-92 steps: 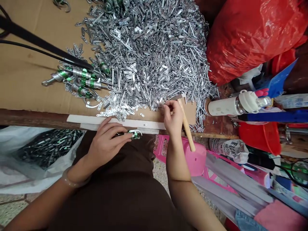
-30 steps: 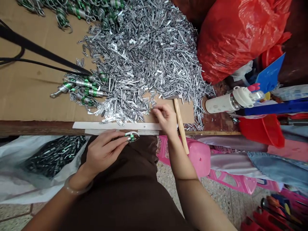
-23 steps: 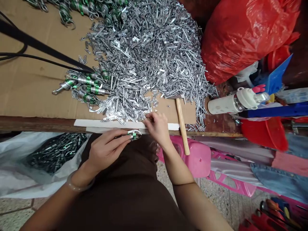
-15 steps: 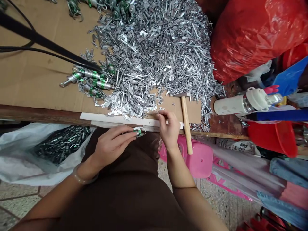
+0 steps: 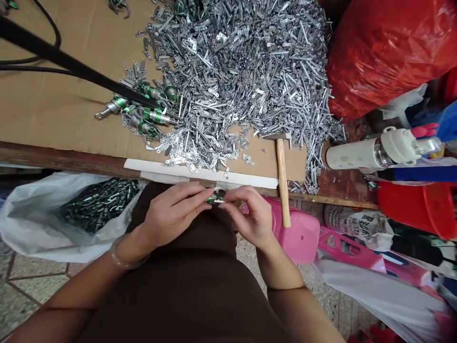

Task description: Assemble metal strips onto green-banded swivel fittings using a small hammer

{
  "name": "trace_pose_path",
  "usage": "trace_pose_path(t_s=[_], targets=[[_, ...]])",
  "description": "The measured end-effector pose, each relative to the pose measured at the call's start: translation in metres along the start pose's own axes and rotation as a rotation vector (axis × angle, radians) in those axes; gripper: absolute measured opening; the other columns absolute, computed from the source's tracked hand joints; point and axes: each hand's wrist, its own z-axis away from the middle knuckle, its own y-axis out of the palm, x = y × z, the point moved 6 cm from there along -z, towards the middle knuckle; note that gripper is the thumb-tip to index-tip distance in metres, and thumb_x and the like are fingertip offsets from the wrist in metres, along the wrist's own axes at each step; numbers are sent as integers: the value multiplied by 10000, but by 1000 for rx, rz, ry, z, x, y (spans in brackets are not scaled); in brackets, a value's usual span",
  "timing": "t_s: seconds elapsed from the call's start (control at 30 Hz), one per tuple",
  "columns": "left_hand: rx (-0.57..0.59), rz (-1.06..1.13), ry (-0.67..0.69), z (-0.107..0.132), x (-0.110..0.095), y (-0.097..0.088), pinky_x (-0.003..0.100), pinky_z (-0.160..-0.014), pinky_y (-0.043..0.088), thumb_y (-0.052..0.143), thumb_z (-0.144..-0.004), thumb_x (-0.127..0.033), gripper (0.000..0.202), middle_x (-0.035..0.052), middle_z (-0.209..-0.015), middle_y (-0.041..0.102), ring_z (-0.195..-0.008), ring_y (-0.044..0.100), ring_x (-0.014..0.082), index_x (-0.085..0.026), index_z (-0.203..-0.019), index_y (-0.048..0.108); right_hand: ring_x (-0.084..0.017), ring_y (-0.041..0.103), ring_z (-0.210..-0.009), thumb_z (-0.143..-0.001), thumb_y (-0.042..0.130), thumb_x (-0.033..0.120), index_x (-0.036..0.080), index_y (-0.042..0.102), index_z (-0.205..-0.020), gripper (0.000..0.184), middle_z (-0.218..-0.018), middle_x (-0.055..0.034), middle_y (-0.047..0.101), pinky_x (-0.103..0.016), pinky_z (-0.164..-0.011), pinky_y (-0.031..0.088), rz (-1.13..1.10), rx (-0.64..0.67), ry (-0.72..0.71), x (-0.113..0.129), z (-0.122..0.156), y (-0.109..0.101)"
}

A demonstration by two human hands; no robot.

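Hands (image 5: 214,212) pinched on green-banded part (image 5: 215,199)

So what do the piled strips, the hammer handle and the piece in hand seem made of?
Strips: bright silvery metal, probably plated steel or aluminium; they glint.
Hammer handle: pale bare wood, matt.
Piece pinched by left hand and right hand: shiny metal with a green band, perhaps plastic.

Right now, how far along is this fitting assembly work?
Done: several finished green-banded pieces lie on the cardboard, and similar ones fill the white bag. In hand: the left hand and right hand together pinch one small green fitting above the lap. Left: a big heap of loose silver strips; the hammer lies untouched beside it.
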Motion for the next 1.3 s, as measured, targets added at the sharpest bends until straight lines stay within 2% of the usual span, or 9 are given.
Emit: trace_pose_path(t_s=[0.13,0.27,0.43,0.63,0.73,0.87,1.0,1.17,1.3], targets=[[6,-14,-27,0,1,0,252,-814,548,635,-789,-151,368,27,-930,657,-876,636,137,-208,-1142,545,-129,593,-755,-845,547,142,218,578,-910,105,-782,-2,653,-271,-675,490,13,-20,-50,5,-4,1],[-3,1,-41,1,0,1,253,-821,545,631,-790,-146,363,24,-935,662,-883,637,142,-210,-1138,550,-136,565,-738,-869,515,177,210,595,-888,88,-762,-7,636,-285,-670,460,163,-49,-79,9,-1,6],[-3,84,-111,2,1,2,234,-803,534,615,-791,-109,230,20,-916,658,-880,631,129,-206,-1001,617,-145,534,-758,-865,517,186,216,606,-926,112,-775,-19,615,-294,-689,425,255,-18,-156,10,5,10],[-52,288,-438,3,17,7,207,-708,527,622,-787,-150,53,11,-814,656,-754,624,101,-178,-823,650,-176,545,-874,-845,546,276,247,594,-922,95,-879,-33,574,-336,-762,456,28,-81,192,-17,10,11],[-58,316,-497,3,19,10,200,-689,523,626,-778,-156,22,10,-777,654,-729,620,99,-162,-778,647,-167,539,-811,-836,551,219,261,617,-867,84,-819,-18,574,-340,-739,432,117,-163,155,-14,13,11],[-48,275,-484,3,16,10,192,-671,510,619,-773,-144,35,8,-754,648,-709,610,93,-158,-756,646,-157,552,-765,-805,599,178,294,646,-876,144,-773,-1,615,-346,-744,387,275,-202,0,-2,14,10],[-3,257,-417,2,13,11,198,-685,501,627,-767,-139,32,21,-763,648,-734,608,103,-154,-775,654,-146,573,-774,-820,584,163,278,627,-931,165,-810,3,651,-337,-759,369,274,-124,-24,-1,10,10],[72,205,-318,7,14,18,241,-749,520,610,-791,-156,47,25,-801,664,-772,615,119,-168,-826,639,-159,551,-799,-852,520,168,232,596,-895,109,-828,-11,647,-322,-746,368,206,69,94,-10,7,19],[46,-7,-74,14,13,25,372,-938,480,584,-812,-141,137,10,-851,684,-821,624,134,-202,-927,625,-163,534,-799,-828,559,189,225,606,-799,66,-794,7,648,-336,-772,340,153,142,296,-29,6,28]])
